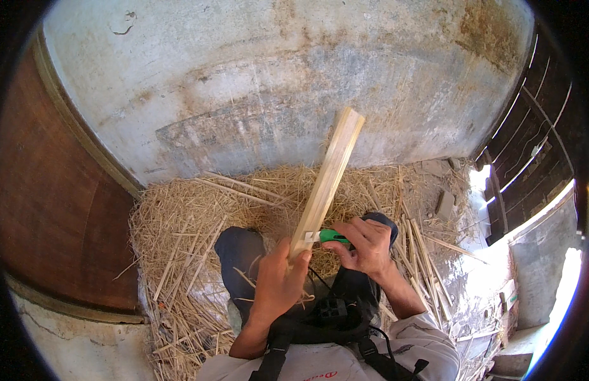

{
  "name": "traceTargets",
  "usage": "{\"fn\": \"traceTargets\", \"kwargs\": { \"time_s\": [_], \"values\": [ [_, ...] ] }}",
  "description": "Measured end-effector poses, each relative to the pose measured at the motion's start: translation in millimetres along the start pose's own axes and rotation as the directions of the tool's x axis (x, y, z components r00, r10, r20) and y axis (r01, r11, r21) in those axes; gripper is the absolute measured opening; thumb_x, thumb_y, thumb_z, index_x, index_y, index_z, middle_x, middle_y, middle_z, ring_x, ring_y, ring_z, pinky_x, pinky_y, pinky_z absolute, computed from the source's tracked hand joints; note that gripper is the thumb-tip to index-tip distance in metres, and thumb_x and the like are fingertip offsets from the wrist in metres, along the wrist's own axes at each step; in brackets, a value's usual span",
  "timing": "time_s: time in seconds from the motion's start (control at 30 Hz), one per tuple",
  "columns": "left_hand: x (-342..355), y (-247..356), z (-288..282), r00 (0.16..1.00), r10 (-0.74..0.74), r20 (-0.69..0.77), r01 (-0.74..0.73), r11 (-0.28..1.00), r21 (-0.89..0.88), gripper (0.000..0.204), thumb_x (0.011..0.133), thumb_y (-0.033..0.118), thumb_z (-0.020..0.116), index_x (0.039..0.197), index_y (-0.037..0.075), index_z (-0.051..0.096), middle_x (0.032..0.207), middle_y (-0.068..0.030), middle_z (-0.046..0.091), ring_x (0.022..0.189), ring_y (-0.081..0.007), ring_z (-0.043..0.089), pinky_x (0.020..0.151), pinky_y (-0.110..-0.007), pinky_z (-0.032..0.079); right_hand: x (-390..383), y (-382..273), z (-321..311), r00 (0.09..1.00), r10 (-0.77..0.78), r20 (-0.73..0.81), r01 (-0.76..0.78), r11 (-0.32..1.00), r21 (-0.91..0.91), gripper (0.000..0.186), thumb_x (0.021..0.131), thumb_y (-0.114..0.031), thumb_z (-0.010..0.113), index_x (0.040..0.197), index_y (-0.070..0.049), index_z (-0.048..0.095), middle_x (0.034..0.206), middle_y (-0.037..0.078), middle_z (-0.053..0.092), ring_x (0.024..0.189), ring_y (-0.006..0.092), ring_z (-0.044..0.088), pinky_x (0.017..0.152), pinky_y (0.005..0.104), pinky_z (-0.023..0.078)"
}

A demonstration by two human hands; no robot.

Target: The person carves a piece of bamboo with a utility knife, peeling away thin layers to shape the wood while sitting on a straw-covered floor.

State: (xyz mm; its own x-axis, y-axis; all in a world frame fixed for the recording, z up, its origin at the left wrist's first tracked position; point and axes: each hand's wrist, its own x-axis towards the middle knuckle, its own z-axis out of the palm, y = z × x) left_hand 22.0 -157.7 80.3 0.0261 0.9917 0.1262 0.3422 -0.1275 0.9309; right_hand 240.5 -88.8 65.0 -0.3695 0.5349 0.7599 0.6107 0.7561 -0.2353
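My left grip (277, 278) is closed around a wooden batten's lower end (299, 245), right grip (365, 246) wrapped on a green-handled knife (332, 236), blade across the batten.

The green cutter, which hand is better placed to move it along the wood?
The right hand, probably: it holds the green cutter, blade at the wooden piece, while the left hand grips the piece's lower end.

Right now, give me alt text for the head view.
The person's right hand holds a green-handled cutter, its blade at a grooved wooden slat gripped near its lower end by the left hand. Straw-like shavings and thin sticks lie scattered below a stained wall.
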Motion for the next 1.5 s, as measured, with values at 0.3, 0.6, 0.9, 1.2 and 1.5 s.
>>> {"fn": "traceTargets", "kwargs": {
  "time_s": [0.3,0.6,0.9,1.2,1.5],
  "values": [
    [-37.9,-20.5,4.2,0.987,-0.071,0.141,0.075,0.997,-0.024,0.02,0.108,0.019,0.064,0.111,-0.001,0.066,0.067,-0.0018,0.063,0.056,-0.0096,0.058,0.052,-0.03,0.045,17.5,83.4,-15.9,0.872,0.355,-0.337,-0.401,0.913,-0.078,0.025,0.097,-0.024,0.078,0.109,-0.002,0.076,0.079,0.016,0.071,0.066,0.0322,0.071,0.062,0.0411,0.053],
    [-33.3,-26.9,6.3,0.974,-0.133,0.183,0.165,0.97,-0.177,0.02,0.108,0.017,0.066,0.109,-0.003,0.062,0.069,-0.0069,0.065,0.057,-0.0141,0.064,0.054,-0.032,0.049,15.0,79.8,-16.4,0.788,0.591,-0.171,-0.571,0.807,0.154,0.026,0.099,-0.025,0.076,0.112,-0.003,0.074,0.081,0.021,0.068,0.074,0.0345,0.07,0.071,0.0409,0.053],
    [-21.9,-19.9,-2.9,0.978,-0.118,0.17,0.173,0.918,-0.357,0.022,0.11,0.017,0.063,0.115,-0.004,0.064,0.073,-0.0029,0.065,0.059,-0.0083,0.062,0.054,-0.028,0.048,9.9,44.7,-17.6,0.771,0.48,0.417,-0.444,0.876,-0.188,0.064,0.085,-0.044,0.089,0.136,-0.011,0.068,0.11,0.02,0.077,0.099,0.0406,0.076,0.085,0.0477,0.06],
    [-18.6,-11.8,1.0,0.99,-0.096,0.098,0.122,0.945,-0.303,0.018,0.109,0.016,0.064,0.111,-0.002,0.064,0.074,-0.0034,0.066,0.059,-0.0086,0.062,0.054,-0.027,0.048,10.3,38.9,-28.3,0.924,0.383,0.0,-0.377,0.908,0.181,0.04,0.089,-0.032,0.088,0.118,-0.006,0.077,0.103,0.017,0.076,0.088,0.0364,0.075,0.076,0.0444,0.059],
    [-17.0,-0.6,6.8,0.998,-0.056,0.04,0.063,0.981,-0.182,0.021,0.112,0.02,0.06,0.114,0.0,0.063,0.074,-0.0027,0.063,0.056,-0.009,0.059,0.051,-0.029,0.047,-2.2,5.2,-7.3,0.996,0.043,0.081,-0.051,0.993,0.105,0.039,0.085,-0.037,0.089,0.113,-0.012,0.08,0.08,0.003,0.064,0.063,0.0224,0.067,0.056,0.0357,0.052]
  ]
}}
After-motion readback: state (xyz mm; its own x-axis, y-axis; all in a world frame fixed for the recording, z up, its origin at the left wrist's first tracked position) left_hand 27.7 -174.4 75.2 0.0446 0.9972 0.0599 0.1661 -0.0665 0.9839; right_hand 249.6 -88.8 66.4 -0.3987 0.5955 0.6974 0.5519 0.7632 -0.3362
